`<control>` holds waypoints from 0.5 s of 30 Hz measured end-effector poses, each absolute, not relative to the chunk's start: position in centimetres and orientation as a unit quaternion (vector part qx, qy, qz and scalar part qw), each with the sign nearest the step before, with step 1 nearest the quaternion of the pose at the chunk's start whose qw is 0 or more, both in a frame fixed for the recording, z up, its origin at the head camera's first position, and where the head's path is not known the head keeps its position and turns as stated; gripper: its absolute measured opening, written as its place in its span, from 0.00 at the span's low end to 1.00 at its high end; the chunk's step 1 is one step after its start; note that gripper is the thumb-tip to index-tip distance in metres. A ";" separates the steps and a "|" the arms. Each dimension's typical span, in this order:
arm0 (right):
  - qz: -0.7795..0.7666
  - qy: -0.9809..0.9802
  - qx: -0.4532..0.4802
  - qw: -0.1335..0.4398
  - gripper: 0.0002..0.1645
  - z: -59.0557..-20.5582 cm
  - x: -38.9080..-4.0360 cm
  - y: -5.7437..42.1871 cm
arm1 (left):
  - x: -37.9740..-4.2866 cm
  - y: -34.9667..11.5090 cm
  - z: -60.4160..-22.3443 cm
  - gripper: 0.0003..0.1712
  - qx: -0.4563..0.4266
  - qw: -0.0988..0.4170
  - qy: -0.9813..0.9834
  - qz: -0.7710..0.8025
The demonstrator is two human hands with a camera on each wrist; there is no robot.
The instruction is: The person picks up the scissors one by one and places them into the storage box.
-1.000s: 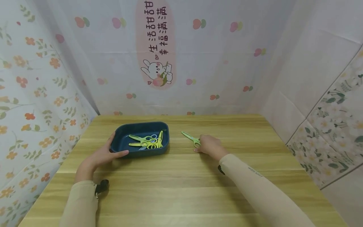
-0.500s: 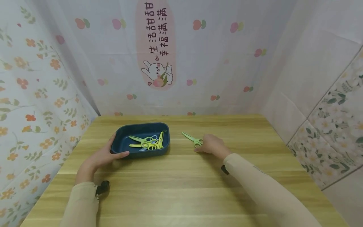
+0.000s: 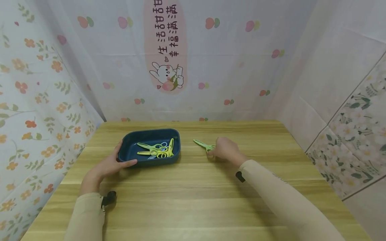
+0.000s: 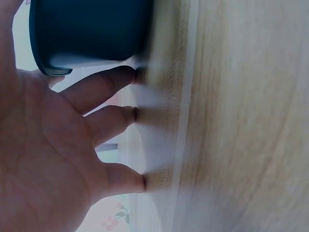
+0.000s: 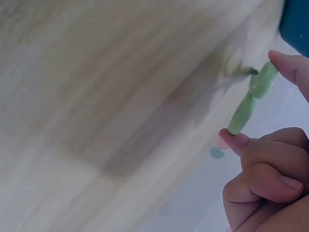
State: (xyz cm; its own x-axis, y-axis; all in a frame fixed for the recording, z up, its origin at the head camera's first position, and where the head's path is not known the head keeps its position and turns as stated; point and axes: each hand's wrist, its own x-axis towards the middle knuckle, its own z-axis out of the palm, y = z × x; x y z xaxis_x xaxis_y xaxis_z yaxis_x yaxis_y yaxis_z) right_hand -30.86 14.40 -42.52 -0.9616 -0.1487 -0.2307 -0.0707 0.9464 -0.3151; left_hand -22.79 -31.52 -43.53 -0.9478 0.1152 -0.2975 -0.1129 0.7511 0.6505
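Observation:
Light green scissors point their blade end toward the far left, close over the table. My right hand pinches them by the handle loops. In the right wrist view, the green handles sit between thumb and a fingertip, the other fingers curled. My left hand rests against the left end of a dark blue bin, thumb laid along its front side. In the left wrist view, several spread fingers reach to the table beside the bin. Several green and yellow scissors lie in the bin, with blue handles partly hidden beneath.
The wooden table ends at a printed white curtain behind it. Floral cloth hangs along the left side, and a flowered panel stands to the right. Dark wrist cameras sit at both wrists.
My right hand has shifted slightly to the right and its knuckles stand a little higher, still at the scissors' handles. The left hand and the bin have stayed put.

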 end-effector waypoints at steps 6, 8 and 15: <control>-0.166 0.978 -0.060 0.112 0.27 -41.3 -30.9 14.4 | -22.8 -31.5 -43.5 0.75 0.002 0.162 0.919 0.359; -0.167 0.978 -0.064 0.109 0.29 -40.8 -30.8 14.2 | -22.7 -31.6 -43.4 0.75 0.002 0.163 0.920 0.357; -0.195 0.973 -0.074 0.102 0.36 -38.4 -30.7 12.9 | -22.8 -31.6 -43.6 0.75 -0.001 0.162 0.924 0.348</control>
State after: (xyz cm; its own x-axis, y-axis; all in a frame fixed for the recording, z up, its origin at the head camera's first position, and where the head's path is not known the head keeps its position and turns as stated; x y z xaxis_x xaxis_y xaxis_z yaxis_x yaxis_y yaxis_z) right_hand -30.70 12.85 -38.44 -0.9680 -0.1842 -0.1704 -0.1043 0.9131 -0.3942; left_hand -22.77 -31.62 -43.58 -0.9474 0.1106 -0.3002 -0.1148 0.7583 0.6417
